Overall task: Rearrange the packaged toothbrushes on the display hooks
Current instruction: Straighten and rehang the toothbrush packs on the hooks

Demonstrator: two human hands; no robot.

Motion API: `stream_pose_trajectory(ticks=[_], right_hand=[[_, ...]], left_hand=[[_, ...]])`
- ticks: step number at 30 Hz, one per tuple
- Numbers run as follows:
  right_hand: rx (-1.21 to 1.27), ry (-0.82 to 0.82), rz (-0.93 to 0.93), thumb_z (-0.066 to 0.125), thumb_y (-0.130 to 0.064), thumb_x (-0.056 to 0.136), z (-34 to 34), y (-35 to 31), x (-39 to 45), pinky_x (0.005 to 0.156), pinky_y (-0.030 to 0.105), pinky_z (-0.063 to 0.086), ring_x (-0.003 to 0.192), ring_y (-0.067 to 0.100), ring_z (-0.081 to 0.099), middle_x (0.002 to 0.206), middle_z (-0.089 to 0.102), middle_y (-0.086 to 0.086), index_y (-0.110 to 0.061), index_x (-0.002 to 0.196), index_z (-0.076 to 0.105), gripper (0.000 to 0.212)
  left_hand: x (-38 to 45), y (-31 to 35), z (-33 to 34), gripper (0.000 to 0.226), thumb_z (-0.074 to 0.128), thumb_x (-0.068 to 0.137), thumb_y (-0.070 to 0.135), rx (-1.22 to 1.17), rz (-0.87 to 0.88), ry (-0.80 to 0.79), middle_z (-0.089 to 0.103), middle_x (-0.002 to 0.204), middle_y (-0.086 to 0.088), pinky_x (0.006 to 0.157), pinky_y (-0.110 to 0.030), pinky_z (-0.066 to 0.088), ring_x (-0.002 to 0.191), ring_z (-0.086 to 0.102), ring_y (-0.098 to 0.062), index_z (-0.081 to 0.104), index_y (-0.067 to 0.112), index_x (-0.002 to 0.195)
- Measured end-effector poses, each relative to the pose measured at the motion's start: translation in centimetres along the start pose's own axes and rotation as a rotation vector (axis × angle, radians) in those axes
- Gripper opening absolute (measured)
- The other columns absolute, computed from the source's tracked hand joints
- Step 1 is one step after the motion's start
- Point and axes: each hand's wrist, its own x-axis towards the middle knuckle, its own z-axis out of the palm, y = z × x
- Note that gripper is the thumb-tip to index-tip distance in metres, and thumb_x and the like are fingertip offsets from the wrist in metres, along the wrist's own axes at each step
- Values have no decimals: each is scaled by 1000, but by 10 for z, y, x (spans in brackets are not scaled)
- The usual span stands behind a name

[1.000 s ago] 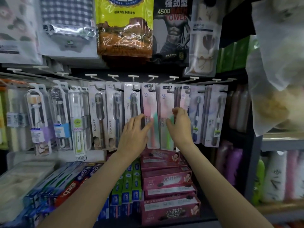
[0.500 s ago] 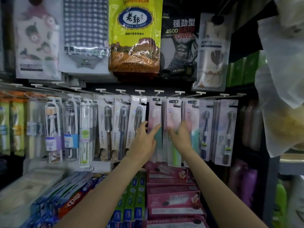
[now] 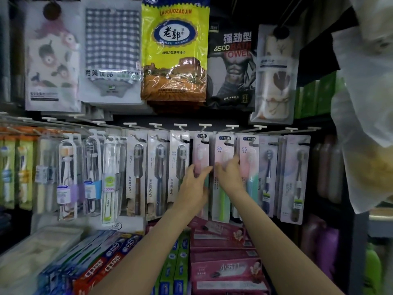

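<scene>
Packs of toothbrushes are hung in a row from white display hooks (image 3: 205,125), so each card faces outward. The pink pack (image 3: 201,154) is touched by the left hand (image 3: 194,184), its fingers stretched and laid flat against the blister, apparently to steady it on its peg. The middle SS pack (image 3: 223,152) is met by the right hand (image 3: 230,177); its fingers are curved at the card's edge, though whether it is truly gripped cannot be told. Toothpaste boxes (image 3: 225,271) are stacked below.
</scene>
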Motion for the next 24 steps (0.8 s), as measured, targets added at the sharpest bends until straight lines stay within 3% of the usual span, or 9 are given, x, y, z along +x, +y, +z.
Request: stream_pose_trajectory(ticks=[5, 9, 12, 15, 19, 24], right_hand=[[5, -14, 53, 42, -16, 98, -1, 3, 2, 111, 42, 25, 139, 31, 24, 154, 13, 18, -6, 147, -6, 69], [6, -3, 51, 44, -17, 98, -1, 5, -1, 113, 44, 24, 140, 31, 22, 154, 14, 18, -6, 147, -3, 69], [18, 8, 32, 45, -15, 97, -3, 4, -1, 115, 44, 20, 142, 30, 14, 155, 10, 16, -6, 147, -3, 70], [2, 6, 29, 45, -15, 97, -5, 4, -1, 114, 44, 24, 140, 31, 22, 153, 17, 18, -7, 148, -3, 70], [-5, 14, 15, 43, -15, 97, -7, 4, -4, 109, 39, 30, 135, 30, 29, 150, 22, 18, -5, 147, 1, 66], [13, 54, -42, 39, -13, 99, -6, 3, -11, 97, 28, 32, 131, 25, 35, 149, 24, 14, -7, 146, 9, 56]], left_hand=[[0, 3, 1, 58, 46, 90, 1, -7, -12, 42, 2, 150, -13, 106, -34, 34, 124, 39, -31, 35, 26, 141], [0, 7, 3, 63, 46, 91, 3, -22, -82, -20, -10, 153, -15, 111, -39, 28, 139, 16, -34, 28, 32, 143], [2, 9, 2, 65, 49, 89, 4, -46, -97, -50, -5, 153, -16, 106, -42, 35, 136, 25, -35, 27, 33, 143], [3, 12, 1, 61, 50, 87, 2, -68, -103, -35, 5, 150, -17, 111, -38, 27, 137, 19, -35, 33, 26, 142], [-1, 14, 3, 55, 47, 87, 2, 28, -89, 83, 17, 140, -17, 105, -35, 29, 127, 27, -33, 41, 26, 137], [-6, 12, 5, 48, 48, 87, -3, 131, -83, 208, 19, 140, -24, 97, -43, 40, 126, 24, -38, 50, 21, 129]])
